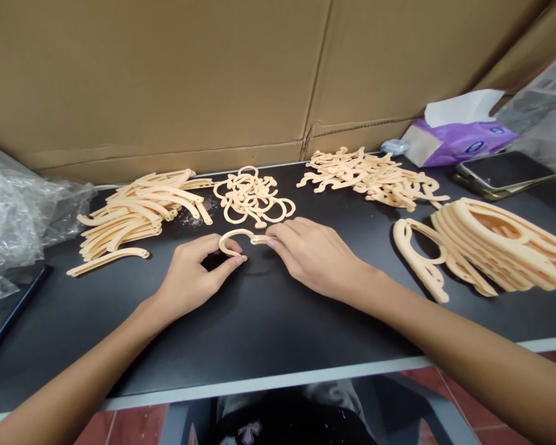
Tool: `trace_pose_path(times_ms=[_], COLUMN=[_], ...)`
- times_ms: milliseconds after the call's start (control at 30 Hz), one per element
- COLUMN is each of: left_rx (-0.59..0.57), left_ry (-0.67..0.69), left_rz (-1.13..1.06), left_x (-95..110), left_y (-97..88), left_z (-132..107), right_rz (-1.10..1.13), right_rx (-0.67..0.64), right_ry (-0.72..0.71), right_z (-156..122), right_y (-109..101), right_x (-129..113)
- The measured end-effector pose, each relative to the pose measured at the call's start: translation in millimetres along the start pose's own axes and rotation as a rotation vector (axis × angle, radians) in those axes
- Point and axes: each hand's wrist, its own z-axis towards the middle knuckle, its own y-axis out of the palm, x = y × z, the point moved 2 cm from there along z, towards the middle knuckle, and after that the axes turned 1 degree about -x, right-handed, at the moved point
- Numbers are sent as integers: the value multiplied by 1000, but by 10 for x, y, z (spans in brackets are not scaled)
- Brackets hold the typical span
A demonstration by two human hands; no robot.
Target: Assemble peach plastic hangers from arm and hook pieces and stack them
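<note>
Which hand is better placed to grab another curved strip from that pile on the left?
Probably the left hand: it sits closest to the pile of curved strips, though it would first have to release the curved piece it pinches. The right hand is farther off and also holds a short piece.

1. My left hand [189, 275] pinches the curled tip of a pale peach, flat plastic C-shaped hook [230, 234] between thumb and fingertips.
2. The hook's curve arches away from me, with its open side facing down toward my body.
3. My right hand [312, 256] pinches the hook's short straight shank [261, 239], which runs sideways toward that hand.
4. The hook sits between my hands, roughly level.
</note>
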Motion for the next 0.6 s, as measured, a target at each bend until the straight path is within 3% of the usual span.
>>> trace_pose_path(times_ms=[133,267,400,600], left_rx=[7,1,41,126], left_ry=[110,126,54,-81], left_rz=[35,45,18,-55], left_x=[-26,-33,-21,-18], left_y=[12,14,2,-10], left_z=[1,3,1,-3], right_rz=[232,598,916,1160], right_rx=[66,49,7,-96], right_ry=[65,140,216,323], right_z=[-13,-4,10,32], right_y=[-55,-57,-30,-23], right_x=[27,64,92,81])
